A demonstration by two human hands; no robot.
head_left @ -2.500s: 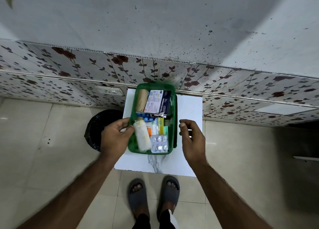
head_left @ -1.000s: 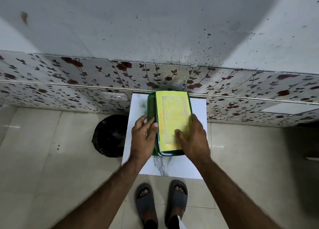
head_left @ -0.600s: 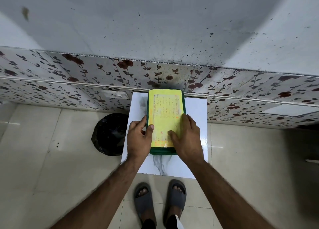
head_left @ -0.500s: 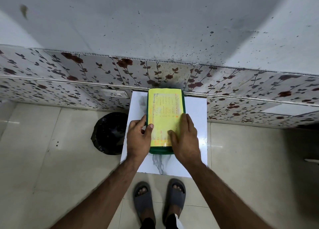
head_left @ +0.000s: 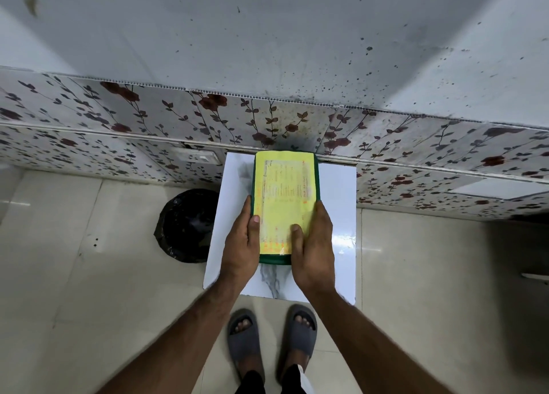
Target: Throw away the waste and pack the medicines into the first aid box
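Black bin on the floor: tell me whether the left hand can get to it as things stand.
Probably yes. The bin stands open-topped beside the table's left edge, just left of the left hand, with nothing between them. That hand would first have to let go of the green box.

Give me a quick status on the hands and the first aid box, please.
Left hand and right hand pressing the closed first aid box. Box on white table. Nothing in the way.
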